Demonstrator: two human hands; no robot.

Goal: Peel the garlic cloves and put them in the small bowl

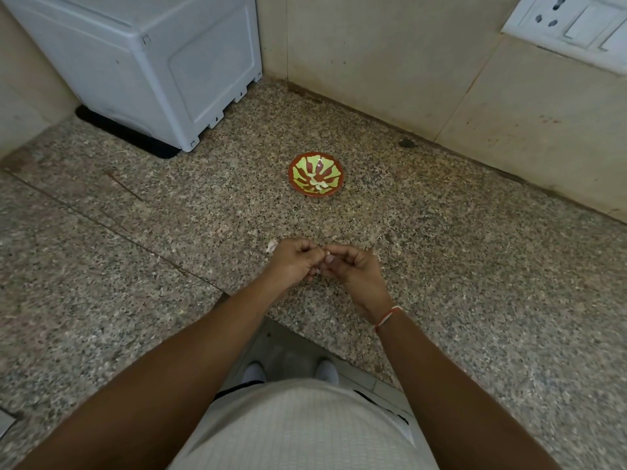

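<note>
Both hands (325,262) pinching pale garlic clove (328,258) (mostly hidden), peeled cloves (319,184) in small bowl (295,179)

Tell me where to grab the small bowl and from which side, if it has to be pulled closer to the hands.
Probably take the small bowl by its near rim, coming from the person's side with a thumb-over, fingers-under pinch. It sits upright and shallow on the counter, with a thin flared edge; peeled cloves lie inside, so keep it level. Both the left hand and right hand are busy pinching a clove.
</note>
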